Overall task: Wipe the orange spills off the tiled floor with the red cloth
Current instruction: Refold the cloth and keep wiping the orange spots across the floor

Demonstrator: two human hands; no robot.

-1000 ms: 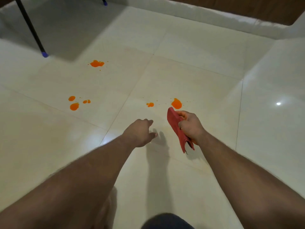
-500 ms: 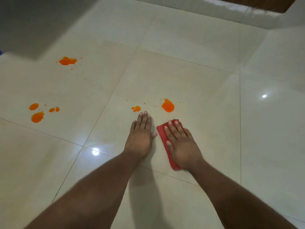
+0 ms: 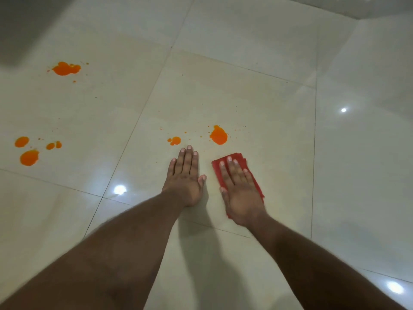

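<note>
I see my right hand [image 3: 242, 193] pressing flat, fingers straight, on the red cloth [image 3: 237, 158] just short of the nearest orange spill [image 3: 219, 135], my left hand [image 3: 185, 177] flat and released on the tiled floor [image 3: 223, 90].

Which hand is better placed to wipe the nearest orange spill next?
The right hand. It already presses flat on the red cloth, which lies just short of the large orange spill. The left hand lies bare and flat on the tiled floor, holding nothing.
</note>
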